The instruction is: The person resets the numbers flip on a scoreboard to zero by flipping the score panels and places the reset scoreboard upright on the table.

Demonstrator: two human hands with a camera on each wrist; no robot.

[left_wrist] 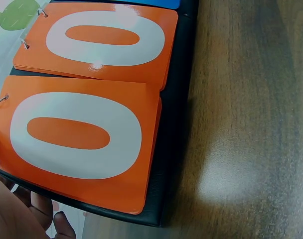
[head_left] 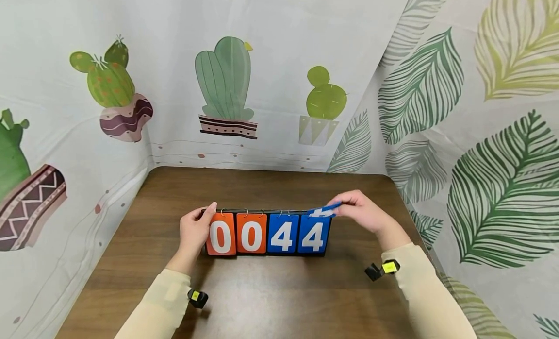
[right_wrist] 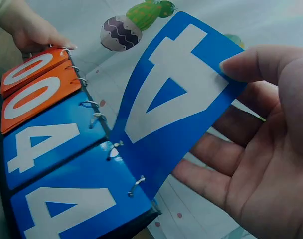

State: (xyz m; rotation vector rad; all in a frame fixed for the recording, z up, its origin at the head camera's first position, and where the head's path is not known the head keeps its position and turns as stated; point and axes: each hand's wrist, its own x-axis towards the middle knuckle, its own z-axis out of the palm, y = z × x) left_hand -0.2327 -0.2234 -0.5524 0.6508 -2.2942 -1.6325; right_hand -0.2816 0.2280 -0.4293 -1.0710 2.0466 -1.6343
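A flip scoreboard with a black backing stands on the table, showing two orange 0 cards and two blue 4 cards. My left hand grips its left end, thumb in front near the top and fingers behind. With thumb and fingers my right hand pinches a raised blue card marked 4, at the right end. That card is bent up on its metal rings, above another blue 4 card. In the left wrist view the outer orange 0 card lies flat against the backing.
The brown wooden table extends around the scoreboard. Behind it hangs a white cloth printed with cacti, and a leaf-printed cloth hangs along the right side. A small black wrist device sits at each sleeve.
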